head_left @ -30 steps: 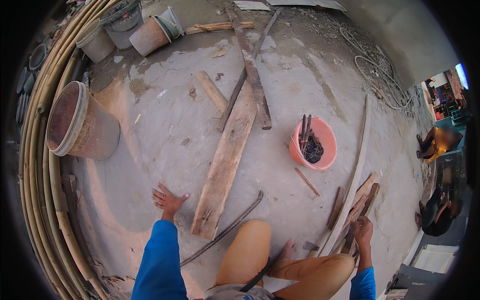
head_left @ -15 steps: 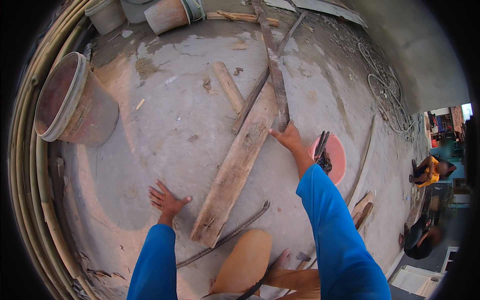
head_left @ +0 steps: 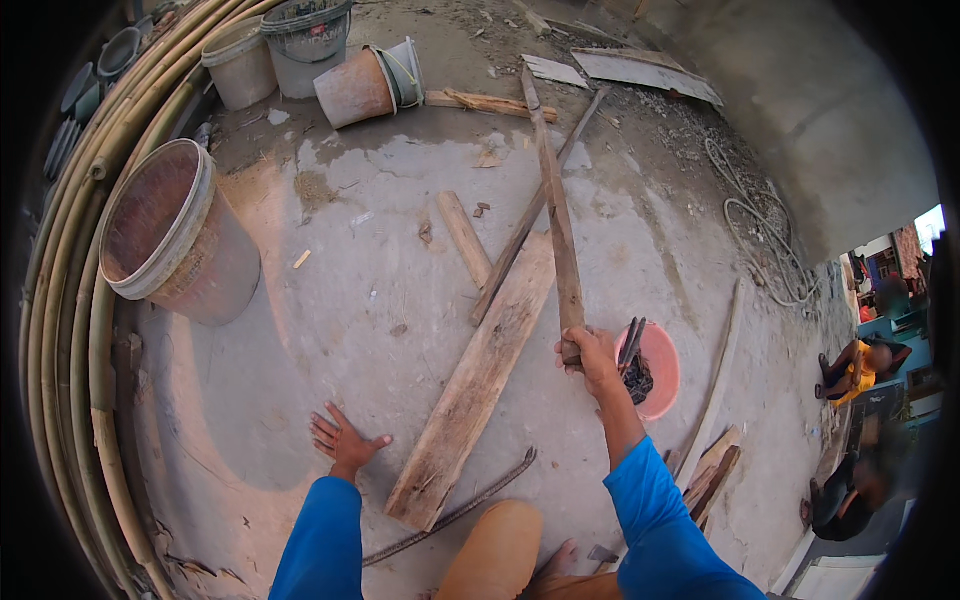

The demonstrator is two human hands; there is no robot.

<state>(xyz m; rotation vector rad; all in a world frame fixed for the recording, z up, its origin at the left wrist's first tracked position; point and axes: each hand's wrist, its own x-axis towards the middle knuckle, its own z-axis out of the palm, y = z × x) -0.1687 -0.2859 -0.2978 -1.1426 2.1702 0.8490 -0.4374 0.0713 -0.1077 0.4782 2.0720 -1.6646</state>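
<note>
My right hand (head_left: 592, 357) is closed round the near end of a long wooden batten (head_left: 558, 215), which stretches away from me toward the far side. My left hand (head_left: 345, 442) rests on the concrete floor with its fingers spread, holding nothing. Between my hands lies a wide wooden plank (head_left: 472, 390), slanting away to the right. A thinner strip of wood (head_left: 517, 243) crosses under the batten, and a short wooden piece (head_left: 464, 238) touches its left side. Right of my right hand is a pink bucket (head_left: 662, 372) with dark-handled tools and dark bits inside.
A large dirty bucket (head_left: 185, 235) stands at left beside bundled bamboo poles (head_left: 97, 330). More buckets (head_left: 355, 90) are at the back. A ribbed metal bar (head_left: 465, 503) lies near my knee. At right are a hose (head_left: 755, 235), wood offcuts (head_left: 712, 475) and two seated people (head_left: 858, 370).
My right hand has closed round the batten's near end, and that end has shifted toward me. My left hand stays spread on the floor. The view has tilted slightly.
</note>
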